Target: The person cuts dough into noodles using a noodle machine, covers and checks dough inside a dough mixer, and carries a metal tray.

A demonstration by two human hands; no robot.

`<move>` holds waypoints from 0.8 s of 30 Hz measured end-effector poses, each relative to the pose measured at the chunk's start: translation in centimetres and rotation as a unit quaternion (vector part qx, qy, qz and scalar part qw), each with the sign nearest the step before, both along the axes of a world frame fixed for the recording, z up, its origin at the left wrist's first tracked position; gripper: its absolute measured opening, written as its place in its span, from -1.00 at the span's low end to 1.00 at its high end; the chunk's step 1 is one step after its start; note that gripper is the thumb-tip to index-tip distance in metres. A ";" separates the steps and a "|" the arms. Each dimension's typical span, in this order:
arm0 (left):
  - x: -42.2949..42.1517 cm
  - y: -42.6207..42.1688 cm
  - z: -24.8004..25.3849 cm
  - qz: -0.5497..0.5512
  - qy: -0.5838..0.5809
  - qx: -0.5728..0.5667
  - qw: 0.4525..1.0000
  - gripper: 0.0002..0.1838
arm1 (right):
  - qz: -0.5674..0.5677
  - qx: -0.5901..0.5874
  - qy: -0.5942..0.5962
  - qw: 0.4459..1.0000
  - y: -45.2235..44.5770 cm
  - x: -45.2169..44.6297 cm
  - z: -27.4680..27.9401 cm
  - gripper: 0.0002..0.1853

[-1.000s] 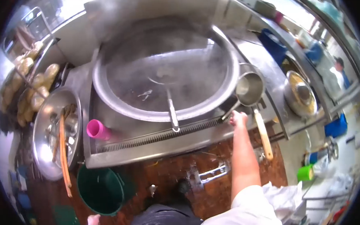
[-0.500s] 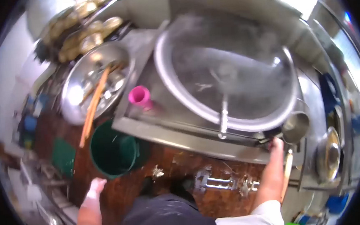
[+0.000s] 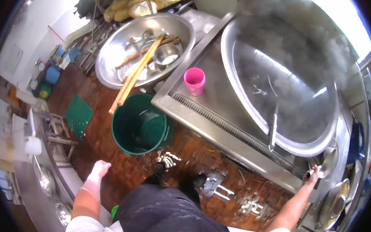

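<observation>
My right hand [image 3: 312, 175] is closed around the handle of a metal saucepan [image 3: 329, 161] at the lower right rim of a large steaming vat. Part of the pan is hidden beside the vat's rim. My left hand [image 3: 99, 169] hangs in the air over the floor, fingers curled together, with whitish stuff on hand and wrist and nothing visible in it. The vat [image 3: 245, 94] holds dark liquid, and a long-handled utensil [image 3: 273, 130] leans over its near rim. A pink cup [image 3: 195, 81] stands on the steel counter.
A wide steel basin [image 3: 107, 69] holds bowls and ladles, with long wooden sticks [image 3: 137, 78] across its rim. Below stands a green bin [image 3: 121, 134] on the wet brown floor [image 3: 126, 182]. Counter edge [image 3: 220, 143] runs before me. White scraps [image 3: 169, 159] lie near my feet.
My view has turned left, so basin, bin and vat appear further right. My right hand stays at the saucepan by the vat's rim. My left hand remains low at my side.
</observation>
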State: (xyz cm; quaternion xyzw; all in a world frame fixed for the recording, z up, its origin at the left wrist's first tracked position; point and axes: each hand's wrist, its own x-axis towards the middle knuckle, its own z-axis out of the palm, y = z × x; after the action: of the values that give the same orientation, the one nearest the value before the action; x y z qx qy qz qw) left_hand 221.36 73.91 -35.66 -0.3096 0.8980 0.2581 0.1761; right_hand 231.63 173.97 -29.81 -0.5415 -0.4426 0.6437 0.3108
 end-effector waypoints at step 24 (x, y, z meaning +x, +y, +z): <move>-36.9 21.3 -12.9 -0.269 0.043 -0.089 0.958 -0.42 | 0.219 -0.052 -0.311 0.923 -39.7 12.3 24.5 -0.64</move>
State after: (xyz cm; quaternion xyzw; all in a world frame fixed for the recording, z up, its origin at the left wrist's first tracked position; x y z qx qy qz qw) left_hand 184.49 95.25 -48.57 -0.0594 0.9741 0.1336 0.1724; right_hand 243.93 134.29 -5.28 -0.6198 -0.5902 0.5169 -0.0200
